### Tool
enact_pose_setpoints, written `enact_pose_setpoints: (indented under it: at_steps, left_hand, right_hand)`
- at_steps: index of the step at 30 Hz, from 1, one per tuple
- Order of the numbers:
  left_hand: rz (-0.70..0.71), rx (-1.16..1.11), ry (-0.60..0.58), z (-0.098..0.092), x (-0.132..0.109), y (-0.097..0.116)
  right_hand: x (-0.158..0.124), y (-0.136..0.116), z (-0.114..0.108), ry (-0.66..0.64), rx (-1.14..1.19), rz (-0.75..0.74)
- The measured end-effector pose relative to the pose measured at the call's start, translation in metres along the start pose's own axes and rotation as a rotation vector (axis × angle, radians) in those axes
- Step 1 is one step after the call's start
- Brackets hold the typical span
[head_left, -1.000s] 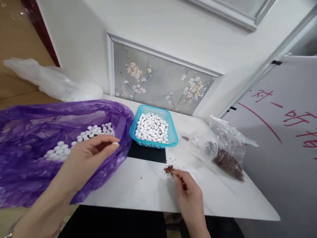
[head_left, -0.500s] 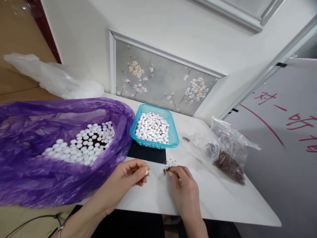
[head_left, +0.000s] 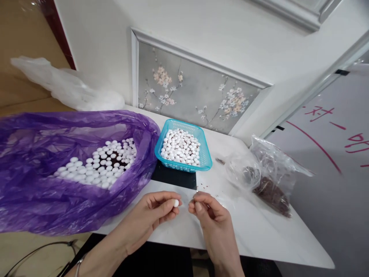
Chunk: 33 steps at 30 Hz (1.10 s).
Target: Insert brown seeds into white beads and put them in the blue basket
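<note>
Between the thumb and fingers of my left hand (head_left: 157, 209) is a small white ball (head_left: 176, 203). My right hand (head_left: 215, 223) is just to its right above the white tabletop, fingertips pinched together; what they hold, if anything, is too small to make out. A few brown bits (head_left: 204, 187) lie on the table beyond my right fingers. A blue plastic basket (head_left: 208, 157) filled with white balls (head_left: 181, 147) stands behind both hands. To the left, a purple plastic bag (head_left: 86, 206) lies open with many more white balls (head_left: 95, 166) inside.
On the right lie a clear plastic cup (head_left: 240, 171) and a clear zip bag (head_left: 276, 161) of brown bits (head_left: 272, 196). A dark flat piece (head_left: 173, 177) is under the basket's front. A framed flower picture (head_left: 190, 88) and a whiteboard (head_left: 325, 173) stand behind.
My right hand has lifted from the small brown pile and come closer to my left hand. The white ball now shows more fully in my left fingers. The view has shifted slightly.
</note>
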<state>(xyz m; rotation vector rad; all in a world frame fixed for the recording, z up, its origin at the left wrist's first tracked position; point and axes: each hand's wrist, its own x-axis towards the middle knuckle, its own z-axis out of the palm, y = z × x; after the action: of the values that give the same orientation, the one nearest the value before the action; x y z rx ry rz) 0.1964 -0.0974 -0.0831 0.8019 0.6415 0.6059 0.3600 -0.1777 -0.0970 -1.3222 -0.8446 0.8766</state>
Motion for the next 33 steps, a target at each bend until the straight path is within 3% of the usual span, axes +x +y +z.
enact_pose_setpoints:
  at_steps: [9, 15, 21, 33]
  left_hand:
    - [0.001, -0.032, -0.005, -0.001, -0.001, -0.001]
    - [0.039, -0.072, -0.018, 0.000, -0.002, 0.002]
    - [0.011, -0.125, 0.000, -0.003, -0.003, 0.000]
    - [0.053, -0.093, -0.037, 0.000, -0.004, 0.002]
  right_hand:
    - [-0.004, -0.006, 0.015, -0.038, 0.119, 0.010]
    - [-0.009, -0.017, 0.021, -0.020, -0.038, -0.085]
    - [-0.012, -0.016, 0.028, -0.097, -0.018, -0.024]
    - [-0.013, -0.016, 0.041, -0.060, -0.045, -0.037]
